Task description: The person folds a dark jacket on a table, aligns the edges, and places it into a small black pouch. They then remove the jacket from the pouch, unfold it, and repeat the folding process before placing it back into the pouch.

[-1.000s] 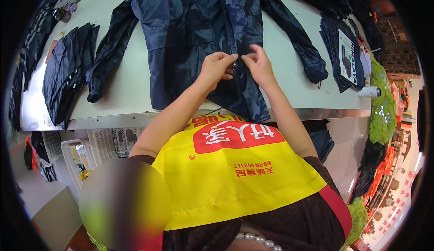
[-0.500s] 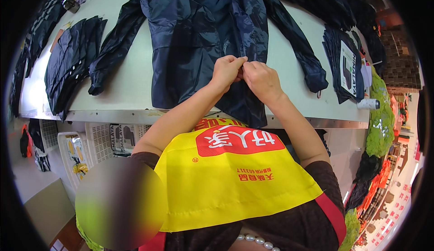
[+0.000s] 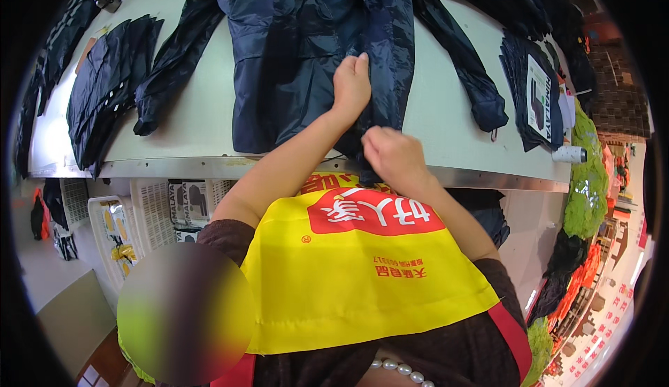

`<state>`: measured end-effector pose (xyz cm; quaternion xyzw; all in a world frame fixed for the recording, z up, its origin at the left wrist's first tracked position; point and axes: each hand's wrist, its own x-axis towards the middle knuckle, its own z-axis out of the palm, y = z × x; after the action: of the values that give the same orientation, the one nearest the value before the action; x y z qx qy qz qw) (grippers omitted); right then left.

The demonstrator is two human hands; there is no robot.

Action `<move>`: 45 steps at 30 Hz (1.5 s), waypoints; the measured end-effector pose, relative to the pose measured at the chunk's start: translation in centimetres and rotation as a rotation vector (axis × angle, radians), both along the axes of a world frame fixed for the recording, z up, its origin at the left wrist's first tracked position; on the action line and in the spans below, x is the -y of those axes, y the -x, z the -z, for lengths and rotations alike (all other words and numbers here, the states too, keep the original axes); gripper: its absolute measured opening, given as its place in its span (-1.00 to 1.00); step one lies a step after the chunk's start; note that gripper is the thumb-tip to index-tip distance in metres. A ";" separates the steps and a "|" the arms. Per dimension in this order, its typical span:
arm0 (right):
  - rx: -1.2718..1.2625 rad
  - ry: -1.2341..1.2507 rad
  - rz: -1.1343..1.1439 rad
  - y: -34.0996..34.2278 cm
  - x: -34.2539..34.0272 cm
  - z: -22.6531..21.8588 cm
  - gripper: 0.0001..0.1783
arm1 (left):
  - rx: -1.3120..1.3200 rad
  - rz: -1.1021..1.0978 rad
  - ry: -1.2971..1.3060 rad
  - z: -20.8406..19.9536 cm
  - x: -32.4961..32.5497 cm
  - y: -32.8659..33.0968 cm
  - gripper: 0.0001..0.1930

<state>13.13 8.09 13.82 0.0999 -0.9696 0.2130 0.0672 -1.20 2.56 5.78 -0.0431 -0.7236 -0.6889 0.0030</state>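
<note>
A dark navy, shiny jacket [image 3: 286,73] lies spread on the table, its sleeves out to both sides. My left hand [image 3: 352,88] is pinched on the front opening edge, partway up the body. Lower down, close to the table's front edge, my right hand [image 3: 397,155] is closed on the same front edge near the hem. The cloth between the two hands runs in a line. A corner of the jacket hangs over the table edge against my yellow apron [image 3: 348,275]. What exactly lies between the fingertips is too small to make out.
On the white table [image 3: 195,125], dark folded pieces [image 3: 108,90] lie at left and a stack of dark packets [image 3: 533,97] at right, beside a thread spool [image 3: 570,154]. More dark garments lie at the far right. White baskets [image 3: 150,216] stand below the table's left front.
My hands were together at mid-front and are now apart. The right hand has come down toward the table edge; the left has gone up and away along the jacket's opening.
</note>
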 end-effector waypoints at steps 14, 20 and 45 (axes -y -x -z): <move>0.195 2.256 0.578 -0.7 0.9 7.2 -0.54 | 0.248 0.002 -0.225 -2.7 -3.8 -0.9 -0.68; 0.292 1.845 0.720 -1.1 -1.8 8.3 -0.77 | 0.147 0.043 -0.161 -1.9 -4.2 -1.8 -0.69; 0.616 1.593 0.597 3.8 -0.4 9.0 -0.72 | -0.822 0.434 0.839 -1.1 11.1 -7.3 -0.80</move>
<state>9.35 8.53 4.78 -0.2932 -0.4958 0.8121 -0.0936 6.09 -8.49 6.85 -0.4481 -0.8469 -0.2579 0.1242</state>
